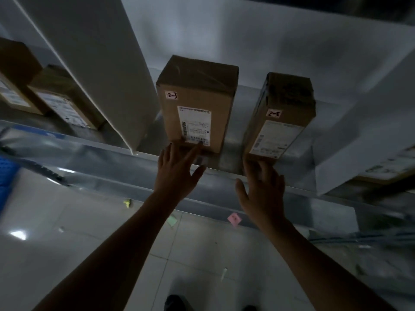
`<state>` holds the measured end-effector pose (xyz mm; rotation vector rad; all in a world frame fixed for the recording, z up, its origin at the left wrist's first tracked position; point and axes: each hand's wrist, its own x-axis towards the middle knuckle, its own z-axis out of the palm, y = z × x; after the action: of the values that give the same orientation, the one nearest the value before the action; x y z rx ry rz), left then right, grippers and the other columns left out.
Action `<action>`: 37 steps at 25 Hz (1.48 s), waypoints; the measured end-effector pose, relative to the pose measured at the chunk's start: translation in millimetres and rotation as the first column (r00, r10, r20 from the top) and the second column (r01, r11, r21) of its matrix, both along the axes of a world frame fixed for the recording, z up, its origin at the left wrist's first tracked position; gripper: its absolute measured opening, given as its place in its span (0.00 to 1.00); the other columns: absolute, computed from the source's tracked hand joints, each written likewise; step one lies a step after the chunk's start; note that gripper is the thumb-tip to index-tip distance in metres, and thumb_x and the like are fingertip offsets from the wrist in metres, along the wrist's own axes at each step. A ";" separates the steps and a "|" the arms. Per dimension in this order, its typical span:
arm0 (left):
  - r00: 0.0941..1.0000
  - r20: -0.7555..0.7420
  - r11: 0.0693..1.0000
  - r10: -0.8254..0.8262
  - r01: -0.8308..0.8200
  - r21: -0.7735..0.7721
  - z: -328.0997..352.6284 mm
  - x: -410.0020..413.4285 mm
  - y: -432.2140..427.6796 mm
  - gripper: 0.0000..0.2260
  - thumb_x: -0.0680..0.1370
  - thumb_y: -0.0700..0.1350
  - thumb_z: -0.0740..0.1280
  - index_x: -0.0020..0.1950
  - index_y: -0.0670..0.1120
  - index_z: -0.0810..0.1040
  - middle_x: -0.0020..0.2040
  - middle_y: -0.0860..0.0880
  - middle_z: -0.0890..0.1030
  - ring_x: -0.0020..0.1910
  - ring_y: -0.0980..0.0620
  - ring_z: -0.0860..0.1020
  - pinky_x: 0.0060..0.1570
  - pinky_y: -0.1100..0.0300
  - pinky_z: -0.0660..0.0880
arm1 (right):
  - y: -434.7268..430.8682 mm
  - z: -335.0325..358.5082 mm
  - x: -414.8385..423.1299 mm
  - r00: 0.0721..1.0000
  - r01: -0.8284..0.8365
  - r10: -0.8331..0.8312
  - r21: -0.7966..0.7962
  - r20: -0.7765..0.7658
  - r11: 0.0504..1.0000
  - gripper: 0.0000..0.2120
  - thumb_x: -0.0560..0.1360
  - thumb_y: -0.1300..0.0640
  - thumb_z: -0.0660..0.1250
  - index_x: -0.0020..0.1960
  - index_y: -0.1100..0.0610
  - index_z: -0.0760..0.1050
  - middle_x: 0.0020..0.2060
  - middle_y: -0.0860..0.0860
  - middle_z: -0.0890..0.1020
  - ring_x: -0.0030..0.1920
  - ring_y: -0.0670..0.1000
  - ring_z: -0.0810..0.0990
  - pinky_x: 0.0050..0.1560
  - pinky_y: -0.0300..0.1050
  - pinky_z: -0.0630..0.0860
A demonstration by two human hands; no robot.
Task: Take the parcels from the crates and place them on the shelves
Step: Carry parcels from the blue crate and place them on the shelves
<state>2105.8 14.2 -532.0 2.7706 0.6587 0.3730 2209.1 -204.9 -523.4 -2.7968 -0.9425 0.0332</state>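
Parcel (197, 102) at left hand (177, 169): long axis vertical | second parcel (280, 117): likewise upright

Two bare forearms end in a left hand (177, 171) and a right hand (263, 191); dark shoes (176, 303) show below.

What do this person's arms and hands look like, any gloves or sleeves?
No gloves: the left hand and right hand are bare, and no ring, watch or bracelet shows in the dim light. The left forearm and right forearm are uncovered down to the picture's bottom edge, so no sleeve is in view.
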 end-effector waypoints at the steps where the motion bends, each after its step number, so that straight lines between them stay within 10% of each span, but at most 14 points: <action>1: 1.000 0.015 1.000 -0.002 0.002 -0.004 -2.1 1.6 -0.9 0.32 0.79 0.64 0.66 0.81 0.61 0.61 0.79 0.44 0.61 0.79 0.40 0.59 0.74 0.35 0.62 | 2.5 -1.9 -1.1 1.000 0.005 -0.005 -0.006 0.016 1.000 0.31 0.82 0.38 0.53 0.83 0.46 0.55 0.80 0.56 0.58 0.79 0.61 0.59 0.76 0.73 0.57; 11: 0.999 -0.038 0.997 0.017 -0.020 -0.072 2.2 -6.1 -11.1 0.32 0.79 0.65 0.63 0.82 0.60 0.59 0.81 0.43 0.59 0.80 0.38 0.56 0.78 0.37 0.54 | 10.3 0.1 0.0 0.998 0.054 -0.052 0.077 -0.027 0.996 0.34 0.80 0.36 0.49 0.82 0.49 0.60 0.78 0.58 0.62 0.77 0.63 0.61 0.76 0.73 0.55; 26: 0.938 -0.084 0.942 0.336 -0.335 0.020 67.1 -247.4 145.8 0.31 0.79 0.67 0.57 0.81 0.59 0.60 0.83 0.47 0.57 0.82 0.41 0.51 0.78 0.40 0.49 | 218.8 55.6 -188.5 0.823 -0.504 0.541 0.216 -0.174 0.836 0.31 0.83 0.37 0.52 0.83 0.46 0.55 0.81 0.54 0.61 0.80 0.57 0.59 0.76 0.60 0.66; 37: 0.972 -0.157 0.980 0.175 -0.187 -0.064 35.9 -251.5 391.5 0.32 0.80 0.68 0.58 0.82 0.61 0.56 0.83 0.45 0.51 0.81 0.37 0.49 0.77 0.37 0.51 | 433.2 27.2 -237.1 0.982 -0.167 0.171 0.054 -0.074 0.984 0.31 0.83 0.40 0.57 0.83 0.48 0.58 0.81 0.58 0.60 0.80 0.62 0.58 0.74 0.64 0.65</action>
<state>1854.3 405.7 -496.1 2.6902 0.9466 0.1702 1972.0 228.3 -496.2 -2.6444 -1.1436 0.1412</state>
